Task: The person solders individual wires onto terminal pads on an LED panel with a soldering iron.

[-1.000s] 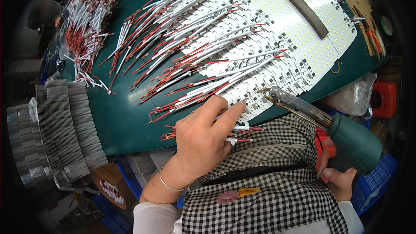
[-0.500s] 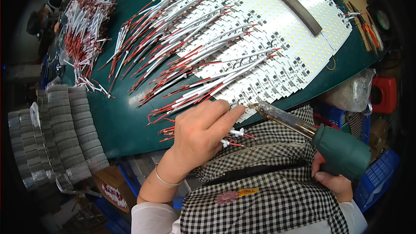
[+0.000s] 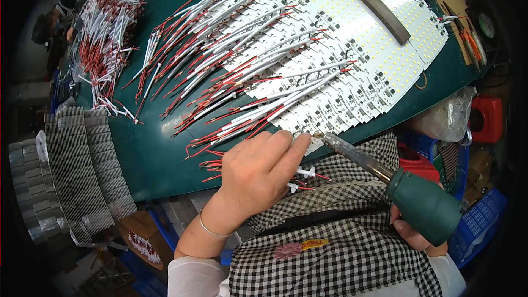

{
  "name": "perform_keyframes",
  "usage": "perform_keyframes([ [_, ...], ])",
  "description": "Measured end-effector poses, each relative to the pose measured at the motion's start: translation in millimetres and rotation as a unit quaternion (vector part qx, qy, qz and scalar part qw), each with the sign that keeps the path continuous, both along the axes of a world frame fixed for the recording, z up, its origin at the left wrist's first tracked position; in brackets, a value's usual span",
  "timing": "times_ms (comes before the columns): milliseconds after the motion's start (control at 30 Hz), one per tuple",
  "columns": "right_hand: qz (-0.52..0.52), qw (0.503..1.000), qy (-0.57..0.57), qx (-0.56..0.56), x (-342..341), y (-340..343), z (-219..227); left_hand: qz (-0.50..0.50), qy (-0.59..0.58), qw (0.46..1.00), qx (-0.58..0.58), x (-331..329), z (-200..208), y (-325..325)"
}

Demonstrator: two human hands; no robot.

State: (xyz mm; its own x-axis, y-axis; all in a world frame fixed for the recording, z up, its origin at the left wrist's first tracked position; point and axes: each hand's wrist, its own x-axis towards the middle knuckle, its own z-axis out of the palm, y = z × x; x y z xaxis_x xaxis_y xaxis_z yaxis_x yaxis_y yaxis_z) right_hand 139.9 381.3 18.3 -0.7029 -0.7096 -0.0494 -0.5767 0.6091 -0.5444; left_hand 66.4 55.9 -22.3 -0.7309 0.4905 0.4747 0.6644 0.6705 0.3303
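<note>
My left hand [image 3: 256, 173] is closed at the table's near edge, thumb and forefinger pinched by the near corner of the overlapping white LED boards [image 3: 341, 99]. Red-and-white wires [image 3: 305, 172] pass through this hand, their white sleeved ends sticking out below the fingers. My right hand [image 3: 408, 234] grips a soldering iron [image 3: 423, 206] with a thick green handle, which hides part of the fingers. The iron's metal tip points left, close to my left fingertips and the board corner. Whether it touches a board or wire I cannot tell.
Rows of red-and-white wires [image 3: 236, 49] lie across the boards' left side. A dark curved bar [image 3: 374, 3] rests on the boards. Another wire heap [image 3: 107, 38] is at far left, above stacked grey strips [image 3: 82, 170]. Orange-handled pliers [image 3: 470, 44] lie at right, near blue baskets [image 3: 484, 223].
The soldering iron's handle has swung slightly left and down with my right hand, its tip staying near the board corner. My left hand has shifted only a little.
</note>
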Motion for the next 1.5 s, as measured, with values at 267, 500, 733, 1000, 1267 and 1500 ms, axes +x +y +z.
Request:
perform_keyframes([
  [267, -0.425, 0.746, -0.289, -0.425, 17, -22, 13, 0.006, -0.022, 0.999, -0.028, 3, 9, 5],
  [500, -0.226, 0.872, -0.181, -0.395, 18, 24, 14, 0.000, -0.045, 0.999, -0.027, 3, 15, 1],
  [733, -0.402, 0.777, -0.149, -0.461, 11, -16, 6, -0.017, -0.019, 0.993, 0.118, -4, 5, -8],
  [1000, -0.356, 0.759, -0.216, -0.501, 6, -9, 3, 0.026, 0.022, 0.982, 0.188, -11, 17, -11],
  [1267, -0.390, 0.732, -0.241, -0.505, 8, -10, 5, 0.064, -0.053, 0.992, 0.092, -3, 18, 12],
  [1500, -0.423, 0.728, -0.257, -0.474, 12, -9, 4, 0.051, 0.029, 0.997, 0.058, -11, 11, 14],
])
